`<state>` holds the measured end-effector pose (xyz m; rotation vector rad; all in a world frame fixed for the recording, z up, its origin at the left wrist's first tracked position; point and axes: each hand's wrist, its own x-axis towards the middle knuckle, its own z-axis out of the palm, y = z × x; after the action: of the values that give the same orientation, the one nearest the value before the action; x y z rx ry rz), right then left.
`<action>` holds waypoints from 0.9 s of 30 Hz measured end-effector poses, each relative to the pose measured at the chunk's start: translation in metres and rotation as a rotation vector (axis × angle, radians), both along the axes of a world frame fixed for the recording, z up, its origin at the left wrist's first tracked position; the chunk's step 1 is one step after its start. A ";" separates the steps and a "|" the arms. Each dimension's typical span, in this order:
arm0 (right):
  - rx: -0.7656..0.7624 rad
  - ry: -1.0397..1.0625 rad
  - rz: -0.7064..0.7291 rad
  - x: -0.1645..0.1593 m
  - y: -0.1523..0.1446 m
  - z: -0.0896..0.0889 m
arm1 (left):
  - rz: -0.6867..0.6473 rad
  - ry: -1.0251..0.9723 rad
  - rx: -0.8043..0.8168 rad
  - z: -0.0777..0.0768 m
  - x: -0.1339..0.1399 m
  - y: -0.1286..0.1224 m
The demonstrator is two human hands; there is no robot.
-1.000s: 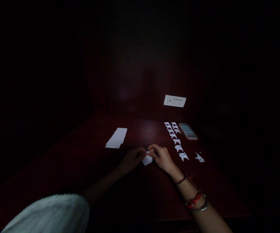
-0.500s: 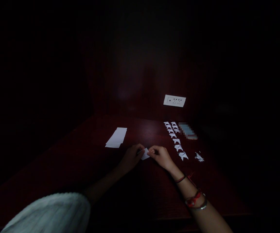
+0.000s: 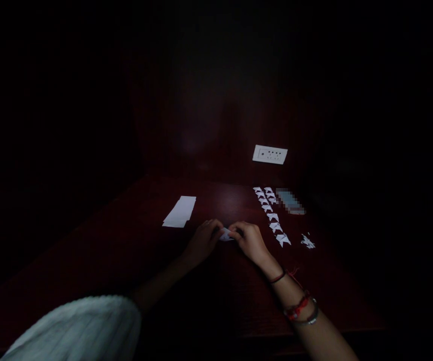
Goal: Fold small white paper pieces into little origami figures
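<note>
My left hand (image 3: pixel 203 242) and my right hand (image 3: pixel 249 241) meet over a small white paper piece (image 3: pixel 225 234) on the dark red table (image 3: pixel 126 250). Both hands pinch it between their fingertips, and most of it is hidden by the fingers. A row of several small folded white paper shapes (image 3: pixel 272 216) runs diagonally just right of my right hand. A short stack of white paper slips (image 3: pixel 180 212) lies left of my left hand.
The scene is very dark. A white socket plate (image 3: pixel 269 154) sits on the wall behind the table. A blurred flat object (image 3: pixel 290 201) lies beside the folded row. Small white paper scraps (image 3: pixel 308 242) lie at the right. My white sleeve (image 3: pixel 77 328) fills the lower left.
The paper piece has been folded smaller and drawn in between my fingertips. Both hands shifted slightly away from me on the table.
</note>
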<state>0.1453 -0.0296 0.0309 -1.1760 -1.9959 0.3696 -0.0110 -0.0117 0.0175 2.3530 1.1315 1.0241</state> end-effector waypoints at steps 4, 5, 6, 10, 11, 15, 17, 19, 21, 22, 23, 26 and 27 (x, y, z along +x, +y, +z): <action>0.026 -0.002 -0.023 -0.001 0.000 0.002 | 0.007 -0.021 -0.022 0.002 -0.001 0.000; 0.018 0.001 -0.016 -0.001 0.000 0.002 | 0.012 -0.019 -0.024 0.002 -0.001 0.000; 0.006 0.008 -0.005 0.000 0.000 0.001 | 0.016 -0.013 -0.026 0.002 -0.002 -0.001; -0.022 0.049 0.056 0.000 -0.001 0.002 | 0.023 0.010 -0.029 0.000 -0.001 -0.003; -0.018 0.055 0.064 -0.001 -0.001 0.002 | 0.021 0.017 -0.024 0.000 -0.001 -0.003; -0.010 0.036 0.064 -0.004 -0.001 0.004 | -0.007 0.015 -0.046 0.000 0.001 -0.005; 0.003 0.029 0.047 -0.005 -0.001 0.004 | -0.019 -0.003 -0.088 0.001 0.001 -0.004; 0.026 0.047 0.015 -0.003 0.000 0.003 | -0.018 -0.009 -0.118 0.001 0.000 -0.002; 0.041 0.076 -0.012 -0.001 0.001 0.001 | -0.007 0.006 -0.140 0.000 -0.002 0.000; 0.041 0.086 -0.019 0.000 0.001 0.000 | -0.001 0.015 -0.149 -0.001 -0.003 0.001; 0.036 0.092 -0.019 0.001 0.001 -0.001 | 0.005 0.022 -0.156 -0.002 -0.004 0.001; 0.016 0.098 -0.001 0.002 0.001 -0.001 | 0.005 0.027 -0.144 -0.003 -0.005 0.001; 0.012 0.098 0.008 0.001 0.001 0.000 | -0.004 0.027 -0.136 -0.003 -0.005 0.001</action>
<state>0.1465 -0.0285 0.0307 -1.1213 -1.9162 0.4108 -0.0163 -0.0106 0.0150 2.2679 1.1675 0.8873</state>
